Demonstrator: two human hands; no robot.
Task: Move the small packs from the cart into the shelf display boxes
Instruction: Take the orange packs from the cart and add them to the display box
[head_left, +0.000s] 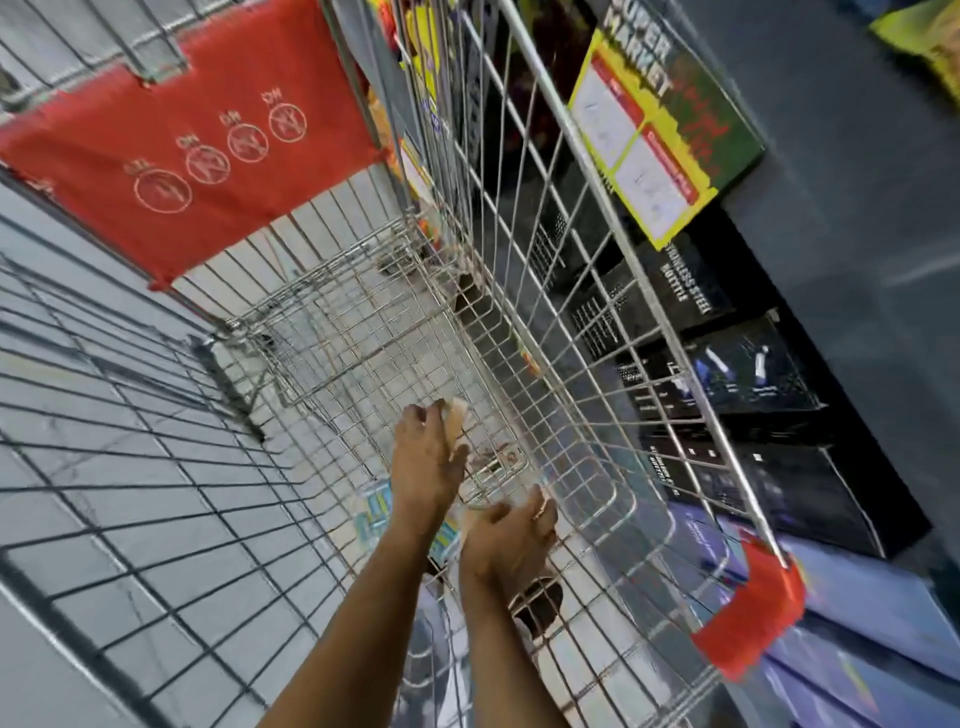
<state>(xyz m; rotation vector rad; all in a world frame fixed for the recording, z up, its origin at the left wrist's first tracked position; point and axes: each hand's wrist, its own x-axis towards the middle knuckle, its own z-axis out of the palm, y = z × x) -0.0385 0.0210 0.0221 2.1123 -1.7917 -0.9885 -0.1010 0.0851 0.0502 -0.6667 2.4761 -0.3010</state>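
Left hand (428, 457) grips small pack (456, 423) inside cart (597, 322); right hand (511, 540) empty

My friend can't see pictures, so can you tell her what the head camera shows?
Two bare arms reach down into a wire shopping cart; the left hand holds a small pale pack, and the right hand hovers open near the cart's floor. A red seat flap hangs at the far end, and dark boxes fill shelves on the right.

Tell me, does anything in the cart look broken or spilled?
Nothing stands out. The wire cart looks whole and nothing is spilled. The left hand holds a small pale pack near the bottom, and the right hand reaches in beside it. The picture is blurry, so small flaws could be missed.
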